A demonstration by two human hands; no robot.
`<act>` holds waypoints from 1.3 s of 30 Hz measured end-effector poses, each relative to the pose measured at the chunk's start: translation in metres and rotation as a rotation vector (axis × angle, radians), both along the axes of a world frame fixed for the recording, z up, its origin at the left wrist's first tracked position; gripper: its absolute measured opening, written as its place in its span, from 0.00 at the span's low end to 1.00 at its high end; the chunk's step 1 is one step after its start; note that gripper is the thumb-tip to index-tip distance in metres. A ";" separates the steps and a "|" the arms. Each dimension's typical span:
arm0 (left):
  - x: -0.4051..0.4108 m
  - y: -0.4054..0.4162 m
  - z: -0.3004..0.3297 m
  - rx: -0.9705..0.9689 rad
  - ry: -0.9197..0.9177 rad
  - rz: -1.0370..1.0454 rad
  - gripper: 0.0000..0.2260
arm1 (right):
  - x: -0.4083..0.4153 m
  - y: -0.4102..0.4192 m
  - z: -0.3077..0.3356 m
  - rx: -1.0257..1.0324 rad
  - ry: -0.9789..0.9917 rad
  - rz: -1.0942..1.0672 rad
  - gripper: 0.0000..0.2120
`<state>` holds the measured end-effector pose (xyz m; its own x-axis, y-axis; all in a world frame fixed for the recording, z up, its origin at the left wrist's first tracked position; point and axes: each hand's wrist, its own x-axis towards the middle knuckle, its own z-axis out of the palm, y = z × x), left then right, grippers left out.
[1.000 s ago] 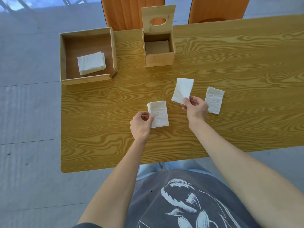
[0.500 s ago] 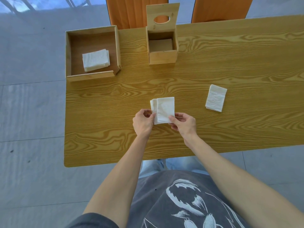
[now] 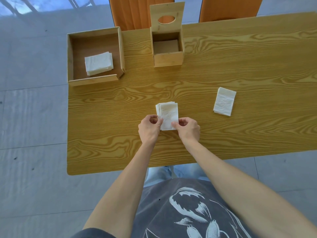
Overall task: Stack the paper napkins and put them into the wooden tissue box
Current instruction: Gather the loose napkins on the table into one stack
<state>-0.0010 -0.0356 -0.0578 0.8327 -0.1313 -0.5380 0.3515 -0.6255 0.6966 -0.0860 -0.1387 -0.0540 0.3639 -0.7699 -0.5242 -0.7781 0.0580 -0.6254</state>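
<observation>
Fingers [image 3: 158, 121] of both hands pinch the napkin stack [image 3: 167, 114].

We have one view only, worn on the head, and it looks steeply down and forward over the grey printed shirt [image 3: 180, 206] onto the wood-grain table [image 3: 223, 66]. Our forearms run up from the bottom edge. At the far, top edge we see the orange chair backs [image 3: 137, 11].

Left hand [image 3: 149, 128] and right hand [image 3: 187, 128] side by side, fingers pinched, bare forearms extended forward
</observation>
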 end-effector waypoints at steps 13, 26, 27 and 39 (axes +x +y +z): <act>-0.006 -0.018 0.002 0.033 -0.011 -0.038 0.11 | -0.023 -0.101 0.021 -0.226 0.049 -0.241 0.12; -0.011 -0.038 0.006 0.059 -0.027 -0.080 0.11 | -0.040 -0.135 0.016 -0.136 0.252 -0.353 0.18; -0.011 -0.038 0.007 0.057 -0.027 -0.080 0.11 | -0.040 -0.135 0.016 -0.125 0.249 -0.361 0.17; -0.011 -0.037 0.007 0.049 -0.017 -0.080 0.11 | -0.036 -0.131 0.017 -0.080 0.079 -0.444 0.12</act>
<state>-0.0122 -0.0723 -0.0512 0.8297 -0.1719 -0.5311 0.2870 -0.6847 0.6700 -0.1217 -0.2700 -0.0375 -0.0491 -0.8814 -0.4699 -0.7341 0.3509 -0.5814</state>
